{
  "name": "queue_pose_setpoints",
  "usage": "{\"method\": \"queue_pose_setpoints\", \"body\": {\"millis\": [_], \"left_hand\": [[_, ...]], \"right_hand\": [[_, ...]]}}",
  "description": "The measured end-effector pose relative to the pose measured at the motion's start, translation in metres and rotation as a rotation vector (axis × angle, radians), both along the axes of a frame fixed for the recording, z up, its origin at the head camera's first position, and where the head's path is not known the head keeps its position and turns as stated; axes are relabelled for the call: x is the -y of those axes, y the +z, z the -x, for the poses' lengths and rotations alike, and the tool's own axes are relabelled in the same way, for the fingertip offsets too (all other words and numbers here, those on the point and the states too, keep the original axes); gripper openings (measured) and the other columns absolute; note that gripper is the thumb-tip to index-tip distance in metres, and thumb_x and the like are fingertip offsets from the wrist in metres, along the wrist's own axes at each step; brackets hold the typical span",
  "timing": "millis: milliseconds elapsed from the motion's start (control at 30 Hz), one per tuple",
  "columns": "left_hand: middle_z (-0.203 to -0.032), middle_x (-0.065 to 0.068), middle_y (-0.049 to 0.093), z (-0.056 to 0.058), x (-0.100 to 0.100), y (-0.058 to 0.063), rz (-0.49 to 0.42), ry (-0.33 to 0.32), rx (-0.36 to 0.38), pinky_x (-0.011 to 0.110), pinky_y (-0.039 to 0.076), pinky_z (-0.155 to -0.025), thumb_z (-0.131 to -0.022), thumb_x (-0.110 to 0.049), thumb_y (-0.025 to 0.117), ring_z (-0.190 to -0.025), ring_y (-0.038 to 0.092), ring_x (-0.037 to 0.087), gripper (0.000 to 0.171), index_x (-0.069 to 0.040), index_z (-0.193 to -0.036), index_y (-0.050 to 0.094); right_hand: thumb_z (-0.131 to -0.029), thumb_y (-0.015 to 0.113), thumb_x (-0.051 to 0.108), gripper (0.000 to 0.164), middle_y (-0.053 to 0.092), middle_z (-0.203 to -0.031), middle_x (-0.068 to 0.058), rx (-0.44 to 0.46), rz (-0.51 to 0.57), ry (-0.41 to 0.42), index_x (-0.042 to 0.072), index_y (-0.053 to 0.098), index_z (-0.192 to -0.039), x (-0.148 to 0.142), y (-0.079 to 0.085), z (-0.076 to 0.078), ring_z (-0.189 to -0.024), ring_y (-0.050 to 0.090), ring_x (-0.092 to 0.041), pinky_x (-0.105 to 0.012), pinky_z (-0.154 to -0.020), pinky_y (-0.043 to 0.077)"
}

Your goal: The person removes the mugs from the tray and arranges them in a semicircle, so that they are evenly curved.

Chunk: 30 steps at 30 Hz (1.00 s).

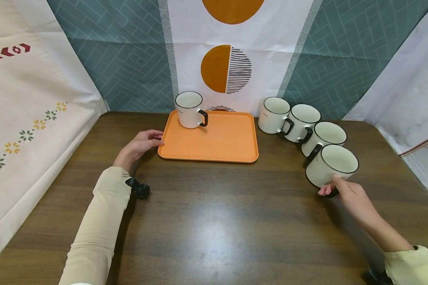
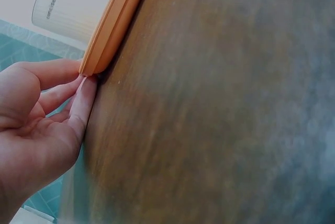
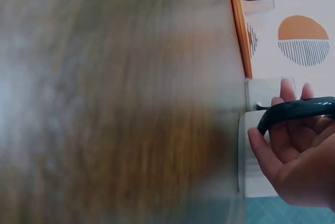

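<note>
My left hand (image 1: 140, 144) is at the left edge of an orange tray (image 1: 228, 138), thumb and fingertips pinching its rim (image 2: 97, 59) in the left wrist view. On the tray's back left part a white enamel mug (image 1: 188, 113) with a black rim stands upright, its black handle facing right. On the right, my right hand (image 1: 347, 194) grips the black handle (image 3: 298, 110) of the nearest white mug (image 1: 333, 162). This mug looks slightly tilted; whether its base touches the table cannot be told.
Beyond the gripped mug, similar mugs stand in a slanting row: one close behind (image 1: 322, 138), another (image 1: 302, 120), and the farthest (image 1: 273, 116) beside the tray's right edge. They stand on a brown wooden table (image 1: 214, 213). Patterned cloth (image 1: 128, 59) hangs behind the table.
</note>
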<state>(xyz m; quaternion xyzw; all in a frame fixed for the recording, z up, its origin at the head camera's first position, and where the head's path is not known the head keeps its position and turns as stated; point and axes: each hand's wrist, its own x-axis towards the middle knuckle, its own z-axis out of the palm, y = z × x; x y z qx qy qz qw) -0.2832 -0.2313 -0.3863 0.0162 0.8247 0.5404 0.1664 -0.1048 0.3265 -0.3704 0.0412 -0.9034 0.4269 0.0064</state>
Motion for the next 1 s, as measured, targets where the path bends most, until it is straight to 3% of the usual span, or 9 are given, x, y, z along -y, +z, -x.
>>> {"method": "queue_pose_setpoints", "body": {"millis": [300,700,867,1000], "left_hand": [[-0.142,0.025,0.038,0.001,0.0,-0.001,-0.008,0.004,0.008,0.044,0.031,-0.108,-0.097,-0.005,0.056,-0.123,0.039,0.032,0.054,0.008,-0.144,0.032],[-0.139,0.024,0.041,-0.001,0.002,0.0,0.013,0.005,0.001,0.043,0.033,-0.107,-0.097,-0.005,0.056,-0.121,0.041,0.032,0.051,0.007,-0.142,0.036],[-0.14,0.025,0.04,0.001,0.002,0.0,0.006,-0.008,-0.003,0.043,0.034,-0.107,-0.097,-0.006,0.056,-0.121,0.042,0.031,0.052,0.008,-0.143,0.034],[-0.138,0.025,0.041,0.0,0.003,0.0,0.005,-0.009,-0.004,0.042,0.034,-0.106,-0.097,-0.006,0.057,-0.119,0.043,0.031,0.052,0.008,-0.142,0.035]], "right_hand": [[-0.107,0.026,0.034,0.059,0.069,-0.083,0.004,0.014,0.001,-0.027,-0.004,0.061,-0.08,0.01,0.002,0.0,-0.082,0.058,0.002,-0.012,-0.074,0.035],[-0.106,0.03,0.041,0.062,0.07,-0.084,-0.004,0.028,0.002,-0.132,-0.005,0.068,-0.088,0.023,0.003,-0.002,-0.081,0.057,0.003,-0.014,-0.073,0.039],[-0.106,0.031,0.039,0.056,0.071,-0.097,-0.002,0.027,0.048,-0.097,-0.003,0.068,-0.099,0.022,0.004,-0.005,-0.09,0.056,0.006,-0.017,-0.074,0.043],[-0.105,0.04,0.032,0.045,0.069,-0.105,0.008,0.006,0.093,-0.062,-0.003,0.067,-0.11,0.018,0.003,-0.013,-0.095,0.058,0.007,-0.013,-0.078,0.047]]}}
